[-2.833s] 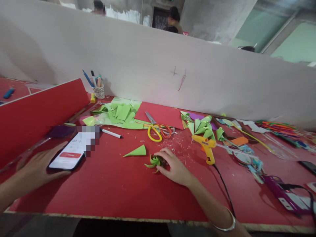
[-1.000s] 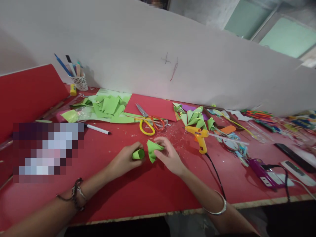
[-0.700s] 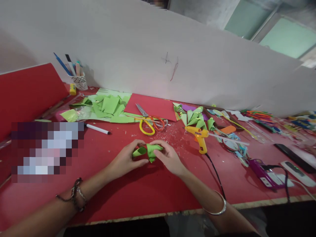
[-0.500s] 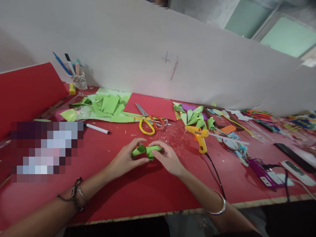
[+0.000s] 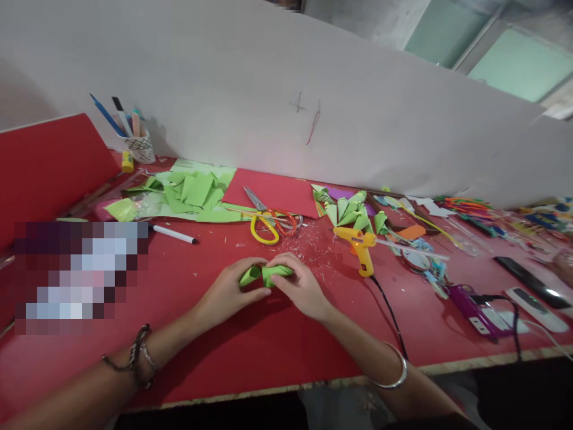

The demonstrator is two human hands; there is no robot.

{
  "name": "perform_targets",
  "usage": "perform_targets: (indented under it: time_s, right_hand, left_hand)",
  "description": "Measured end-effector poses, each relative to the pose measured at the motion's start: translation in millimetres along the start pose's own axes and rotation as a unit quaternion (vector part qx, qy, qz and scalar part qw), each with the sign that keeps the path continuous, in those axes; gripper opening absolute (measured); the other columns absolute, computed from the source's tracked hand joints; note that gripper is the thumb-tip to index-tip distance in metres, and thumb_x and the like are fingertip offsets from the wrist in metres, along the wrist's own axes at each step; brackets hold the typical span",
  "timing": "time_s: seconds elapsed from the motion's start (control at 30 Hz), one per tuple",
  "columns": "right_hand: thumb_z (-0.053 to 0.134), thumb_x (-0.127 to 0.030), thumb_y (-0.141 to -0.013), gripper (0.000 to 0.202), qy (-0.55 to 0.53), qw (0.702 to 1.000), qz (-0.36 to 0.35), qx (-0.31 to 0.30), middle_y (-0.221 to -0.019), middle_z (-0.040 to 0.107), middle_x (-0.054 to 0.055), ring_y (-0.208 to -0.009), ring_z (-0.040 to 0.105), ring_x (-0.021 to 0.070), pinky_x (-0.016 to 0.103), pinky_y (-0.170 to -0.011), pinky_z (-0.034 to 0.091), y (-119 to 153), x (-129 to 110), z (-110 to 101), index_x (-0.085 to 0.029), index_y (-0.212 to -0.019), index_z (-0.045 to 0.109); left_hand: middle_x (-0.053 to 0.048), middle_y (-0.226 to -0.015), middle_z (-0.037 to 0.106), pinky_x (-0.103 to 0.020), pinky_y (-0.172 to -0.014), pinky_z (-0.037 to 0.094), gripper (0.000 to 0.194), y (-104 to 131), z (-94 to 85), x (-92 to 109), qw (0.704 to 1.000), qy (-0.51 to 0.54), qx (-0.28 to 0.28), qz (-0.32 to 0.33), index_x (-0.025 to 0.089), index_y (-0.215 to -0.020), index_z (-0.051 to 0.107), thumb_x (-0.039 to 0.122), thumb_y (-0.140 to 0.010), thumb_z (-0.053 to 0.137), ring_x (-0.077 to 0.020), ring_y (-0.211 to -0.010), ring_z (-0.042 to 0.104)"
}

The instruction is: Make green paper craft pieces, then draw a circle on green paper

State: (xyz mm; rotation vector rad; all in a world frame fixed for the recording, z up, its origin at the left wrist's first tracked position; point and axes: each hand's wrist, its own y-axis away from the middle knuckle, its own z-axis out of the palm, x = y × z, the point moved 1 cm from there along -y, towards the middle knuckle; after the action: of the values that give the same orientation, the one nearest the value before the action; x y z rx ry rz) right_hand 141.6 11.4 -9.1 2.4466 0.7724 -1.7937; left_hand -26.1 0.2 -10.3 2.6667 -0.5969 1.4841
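Note:
Between my two hands is green paper rolled into curls, held just above the red table (image 5: pixel 250 352). My left hand (image 5: pixel 230 289) curves around a rolled green paper piece (image 5: pixel 249 276), its thumb stretched along the underside. My right hand (image 5: pixel 302 283) pinches a second curled part of green paper (image 5: pixel 274 275) between thumb and fingers. Whether the two parts are one sheet I cannot tell. Beyond my hands lie yellow-handled scissors (image 5: pixel 265 230) and orange-handled scissors (image 5: pixel 283 222). A yellow glue gun (image 5: pixel 360 245) rests to the right of my right hand.
Cut green paper pieces (image 5: pixel 197 190) are piled at the back left. Green paper cones (image 5: pixel 351 210) cluster at the back right. A white marker (image 5: pixel 173 233) lies left. A purple power strip (image 5: pixel 478 313) with cords sits right. A pen cup (image 5: pixel 141 147) stands by the wall.
My fingers have drawn slightly closer together over the green paper, the left fingertips now near the right ones. The whole view has shifted a little; the other things lie as before.

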Motion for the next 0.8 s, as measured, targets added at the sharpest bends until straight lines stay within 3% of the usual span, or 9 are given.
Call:
perform_targets:
  time_s: [0.17, 0.53, 0.8]
  right_hand:
    - [0.054, -0.025, -0.077, 0.013, 0.001, 1.000, -0.014, 0.006, -0.091, 0.056, 0.002, -0.087, 0.053, 0.0145, 0.029, -0.078, 0.042, 0.2, -1.3, -0.3, -0.021, -0.090, 0.056]
    - [0.055, -0.025, -0.075, 0.015, -0.039, 0.998, 0.051, 0.018, -0.085, 0.060, 0.001, -0.080, 0.056, 0.0135, 0.026, -0.071, 0.045, 1.5, -0.4, 0.4, -0.020, -0.089, 0.056]
    - [0.055, -0.028, -0.075, 0.014, -0.025, 0.998, 0.054, 0.025, -0.083, 0.060, 0.001, -0.079, 0.056, 0.0135, 0.025, -0.072, 0.044, 1.0, -1.6, 0.3, -0.019, -0.086, 0.056]
  left_hand:
    - [-0.005, -0.106, 0.058, -0.032, -0.086, 0.042, 0.035, -1.0, -2.0, 2.1, 0.999, -0.015, 0.004, 0.028, 0.020, -0.104, 0.053, 0.036, -0.073, 0.057, -0.0185, -0.098, 0.053]
    - [-0.002, -0.093, 0.065, -0.027, -0.072, 0.045, 0.032, -0.2, -1.1, 5.4, 1.000, -0.001, -0.013, -0.023, 0.020, -0.100, 0.055, 0.039, -0.074, 0.053, -0.0169, -0.081, 0.060]
    - [-0.002, -0.094, 0.066, -0.027, -0.075, 0.045, 0.034, -0.9, -0.1, 5.9, 0.998, 0.033, -0.028, -0.048, 0.018, -0.100, 0.056, 0.037, -0.072, 0.054, -0.0174, -0.083, 0.060]
